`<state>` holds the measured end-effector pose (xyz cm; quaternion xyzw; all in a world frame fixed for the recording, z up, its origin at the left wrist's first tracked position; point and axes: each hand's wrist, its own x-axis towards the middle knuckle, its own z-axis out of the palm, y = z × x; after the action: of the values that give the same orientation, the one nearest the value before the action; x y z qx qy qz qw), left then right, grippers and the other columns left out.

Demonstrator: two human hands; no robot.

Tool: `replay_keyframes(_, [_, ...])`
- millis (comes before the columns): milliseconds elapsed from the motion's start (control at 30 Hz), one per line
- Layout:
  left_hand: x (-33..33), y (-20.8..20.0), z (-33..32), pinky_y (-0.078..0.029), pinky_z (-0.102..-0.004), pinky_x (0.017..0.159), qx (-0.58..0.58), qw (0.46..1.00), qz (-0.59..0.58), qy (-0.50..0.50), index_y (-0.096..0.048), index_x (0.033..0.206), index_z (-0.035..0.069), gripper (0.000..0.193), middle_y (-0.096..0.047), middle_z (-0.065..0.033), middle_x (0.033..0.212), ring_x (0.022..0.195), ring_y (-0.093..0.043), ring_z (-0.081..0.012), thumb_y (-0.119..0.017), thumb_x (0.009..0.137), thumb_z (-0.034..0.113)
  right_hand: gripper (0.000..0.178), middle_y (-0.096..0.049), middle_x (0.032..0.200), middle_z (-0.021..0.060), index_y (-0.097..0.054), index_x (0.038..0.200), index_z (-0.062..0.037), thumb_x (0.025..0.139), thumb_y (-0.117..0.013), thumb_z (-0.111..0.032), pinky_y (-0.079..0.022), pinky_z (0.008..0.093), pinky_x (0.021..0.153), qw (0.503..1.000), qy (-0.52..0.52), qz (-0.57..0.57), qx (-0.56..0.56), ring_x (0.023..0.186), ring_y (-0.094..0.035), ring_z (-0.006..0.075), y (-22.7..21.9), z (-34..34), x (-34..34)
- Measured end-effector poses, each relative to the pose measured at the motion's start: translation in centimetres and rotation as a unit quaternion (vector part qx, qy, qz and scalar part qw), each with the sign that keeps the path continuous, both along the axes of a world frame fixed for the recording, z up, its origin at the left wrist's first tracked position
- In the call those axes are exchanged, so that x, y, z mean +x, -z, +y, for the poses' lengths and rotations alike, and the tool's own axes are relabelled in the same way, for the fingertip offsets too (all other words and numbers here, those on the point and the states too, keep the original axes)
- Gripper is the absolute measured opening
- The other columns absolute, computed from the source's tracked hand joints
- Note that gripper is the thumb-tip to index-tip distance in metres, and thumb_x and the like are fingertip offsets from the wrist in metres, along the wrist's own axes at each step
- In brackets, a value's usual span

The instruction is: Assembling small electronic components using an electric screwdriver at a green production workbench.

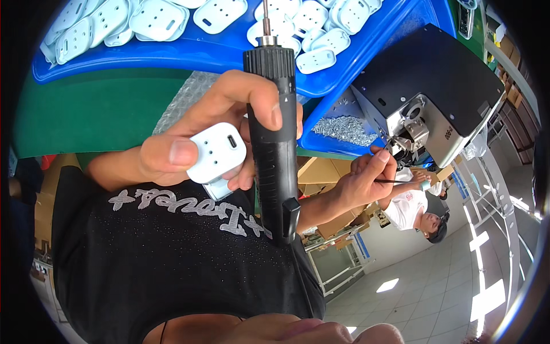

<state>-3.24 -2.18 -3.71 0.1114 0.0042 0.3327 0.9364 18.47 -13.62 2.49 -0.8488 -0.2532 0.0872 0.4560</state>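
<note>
- One green table (97, 114) lies under the work, bare on the left.
- One large blue tray (160, 57) sits at the far side, holding well over a dozen loose white covers (220, 12); they overlap too much for an exact count.
- One black-topped machine (429, 74) stands far right, its metal mouth turned toward the near side.
- One smaller blue bin (332, 144) lies just left of that mouth.
- One left hand (220, 97), doing double duty: thumb and fingers hold a white piece while the forefinger curls around a screwdriver. A light, steady pinch at the edges would suit this best, leaving the holes uncovered.
- One black screwdriver (275, 149) stands in the middle, its bit pointing far, toward the tray; the tip is best steered clear of the covers.
- One right hand (366, 178), its fingers drawn narrow on a thin rod beside the machine's mouth. Small, unhurried finger moves seem wisest here.
- One white piece (220, 152) in the left hand, just left of the screwdriver, its face showing one slot and several small holes.
- One thin dark rod (395, 182); I cannot tell what its working end touches.
- Silver screws (346, 131) heaped in the bin, too many to count.
</note>
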Motion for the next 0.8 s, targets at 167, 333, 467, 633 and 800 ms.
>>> replay_keyframes(167, [0.1, 0.2, -0.1, -0.053, -0.0235, 0.055, -0.006, 1.000, -0.025, -0.008, -0.038, 0.131, 0.007, 0.069, -0.048, -0.0233, 0.119, 0.068, -0.063, -0.0125, -0.054, 0.087, 0.057, 0.034, -0.046, 0.054, -0.0021, -0.060, 0.086, 0.0057, 0.095, -0.066, -0.027, -0.023, 0.0201, 0.044, 0.996, -0.055, -0.026, 0.070, 0.046, -0.035, 0.0031, 1.8, -0.4, 1.3])
replay_keyframes(333, [0.1, 0.0, 0.2, -0.053, -0.0238, 0.055, -0.019, 0.999, -0.031, -0.006, -0.038, 0.131, 0.007, 0.069, -0.047, -0.0247, 0.119, 0.068, -0.063, -0.0137, -0.055, 0.087, 0.058, 0.032, -0.059, 0.062, 0.0038, -0.063, 0.089, 0.0046, 0.094, -0.068, -0.026, -0.032, 0.0193, 0.050, 0.992, -0.091, -0.082, -0.010, 0.051, -0.045, 0.0046, 0.8, -1.8, 2.5])
replay_keyframes(467, [0.3, 0.5, 0.2, -0.053, -0.0240, 0.055, -0.008, 0.999, -0.049, -0.014, -0.037, 0.131, 0.007, 0.069, -0.047, -0.0254, 0.119, 0.068, -0.064, -0.0147, -0.055, 0.087, 0.057, 0.030, -0.067, 0.070, 0.0088, -0.064, 0.089, 0.0045, 0.093, -0.069, -0.024, -0.036, 0.0180, 0.054, 0.992, -0.075, -0.094, -0.030, 0.055, -0.050, 0.0053, 0.8, -2.1, 1.7])
replay_keyframes(633, [0.0, 0.1, 0.4, -0.053, -0.0249, 0.055, -0.005, 0.998, -0.056, -0.004, -0.037, 0.131, 0.008, 0.070, -0.046, -0.0257, 0.121, 0.068, -0.064, -0.0159, -0.056, 0.086, 0.057, 0.030, -0.068, 0.080, 0.0095, -0.063, 0.087, 0.0057, 0.097, -0.063, -0.023, -0.029, 0.0190, 0.047, 0.976, -0.137, -0.164, 0.036, 0.050, -0.040, 0.0043, -0.2, -4.6, 4.8])
replay_keyframes(800, [-0.4, -0.7, 0.7, -0.053, -0.0268, 0.050, -0.007, 0.998, -0.011, 0.058, -0.039, 0.131, 0.011, 0.065, -0.043, -0.0293, 0.123, 0.061, -0.065, -0.0188, -0.058, 0.085, 0.052, 0.032, -0.070, 0.091, 0.0094, -0.066, 0.098, 0.0054, 0.094, -0.068, -0.027, -0.040, 0.0227, 0.053, 0.988, 0.037, -0.147, 0.013, 0.058, -0.051, 0.0072, -1.3, -4.7, 11.4])
